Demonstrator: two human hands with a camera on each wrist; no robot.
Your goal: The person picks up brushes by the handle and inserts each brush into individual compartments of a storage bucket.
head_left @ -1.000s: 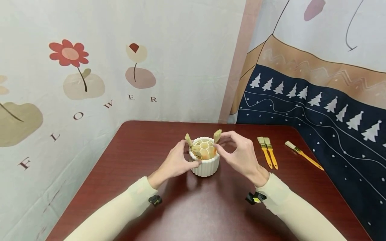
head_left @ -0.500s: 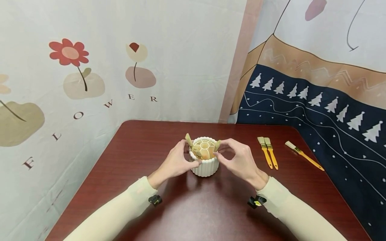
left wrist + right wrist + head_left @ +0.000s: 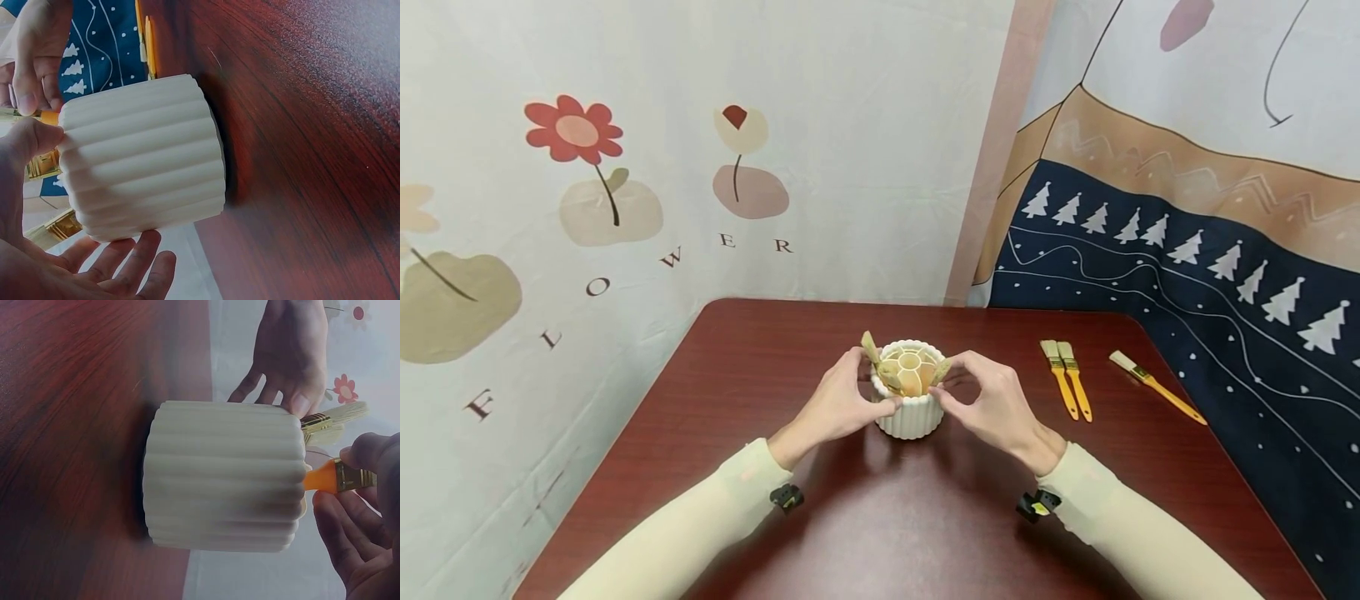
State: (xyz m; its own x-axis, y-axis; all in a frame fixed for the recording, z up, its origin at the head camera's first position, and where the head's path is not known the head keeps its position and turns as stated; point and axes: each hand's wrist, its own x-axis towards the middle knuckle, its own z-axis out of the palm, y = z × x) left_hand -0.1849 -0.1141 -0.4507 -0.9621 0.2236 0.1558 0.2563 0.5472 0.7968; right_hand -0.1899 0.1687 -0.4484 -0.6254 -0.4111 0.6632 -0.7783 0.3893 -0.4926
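Observation:
A white ribbed pot [image 3: 909, 423] with a divided insert stands upright on the table. My left hand [image 3: 835, 404] holds its left side, thumb at the rim and fingers round the wall, as the left wrist view shows. Two paintbrushes stand bristles up inside by that hand, one with its ferrule and bristles [image 3: 347, 412] clear of the rim. On the other side my right hand [image 3: 992, 404] pinches a third paintbrush [image 3: 322, 477] near its metal ferrule. Its orange handle passes over the rim, and the handle's lower part is hidden in the pot.
Two paintbrushes with yellow handles [image 3: 1063, 392] lie side by side on the table right of my right hand. Another paintbrush [image 3: 1172, 400] lies slanted near the right edge of the dark red table [image 3: 737, 350]. Printed cloths hang behind and to the right.
My right hand has lowered its paintbrush deeper into the pot, so the bristles stand closer to the rim than before. The left hand and the pot have stayed in place.

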